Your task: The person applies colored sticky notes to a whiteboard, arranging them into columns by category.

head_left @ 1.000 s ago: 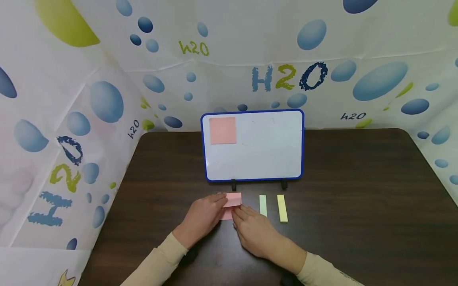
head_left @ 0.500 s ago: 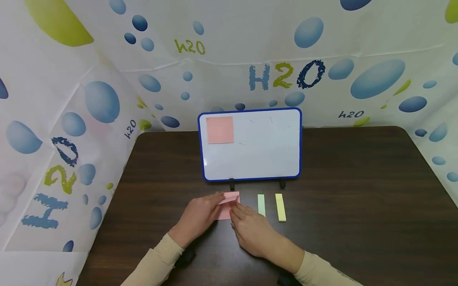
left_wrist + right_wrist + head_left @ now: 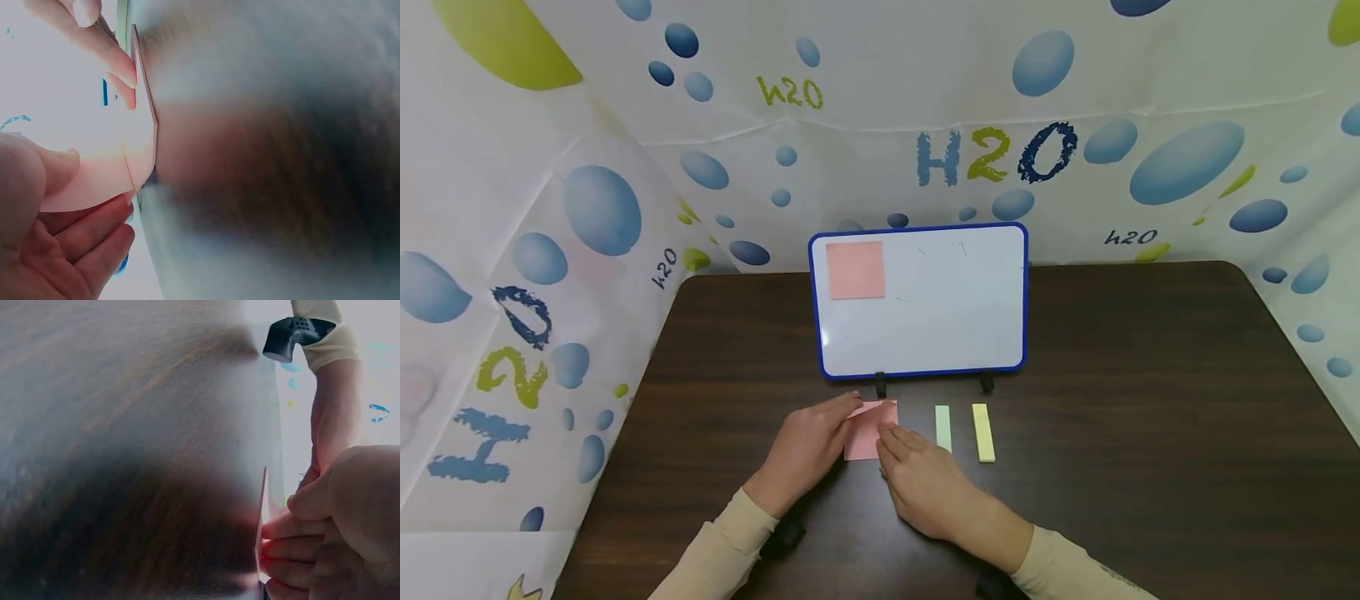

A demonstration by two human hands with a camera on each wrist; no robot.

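A pink sticky note pad (image 3: 862, 447) lies on the table below the whiteboard. My left hand (image 3: 807, 443) is at its upper left, and in the left wrist view the thumb and fingers pinch the raised top sheet (image 3: 94, 187), which bends up from the pad. Fairly straight fingers of my right hand (image 3: 927, 485) rest on the pad's right side, pressing it; the right wrist view shows these fingertips against the pad's thin edge (image 3: 261, 512). Part of the pad is hidden under both hands.
A blue-framed whiteboard (image 3: 940, 317) stands on black feet behind the pad, with a pink sticky note (image 3: 856, 271) at its upper left. Right of the pad lie a narrow green sticky note pad (image 3: 943, 427) and a yellow one (image 3: 983, 433) on the dark wooden table (image 3: 1135, 400).
The pink top sheet, at first folded down over the pad's upper part, has risen and swung back toward the whiteboard with my left hand. My right hand stays on the pad.
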